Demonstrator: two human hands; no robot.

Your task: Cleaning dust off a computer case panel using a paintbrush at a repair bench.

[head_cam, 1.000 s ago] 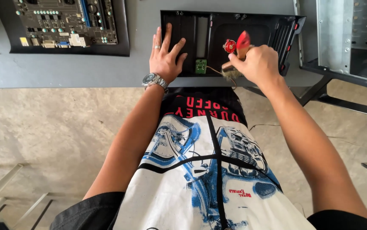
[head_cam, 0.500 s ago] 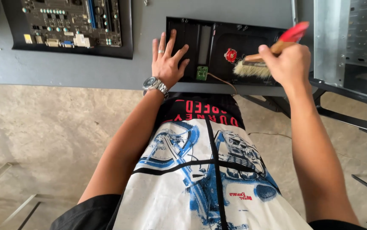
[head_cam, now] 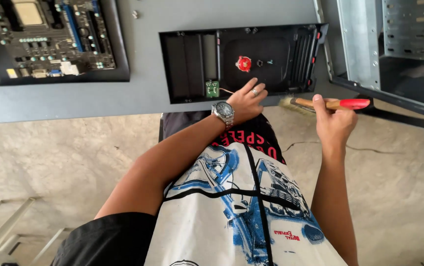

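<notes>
Dusting step: right hand [head_cam: 334, 122] grips the red-handled brush [head_cam: 326, 104] beside the black computer front panel [head_cam: 241, 61], left hand [head_cam: 245, 100] seemingly steadying its edge, fingers loose.

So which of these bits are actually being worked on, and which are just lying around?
In use:
- black front panel, left hand resting on its near edge
- brush, held in the right hand
- small green circuit board on the panel

Lying about:
- motherboard
- metal computer case
</notes>
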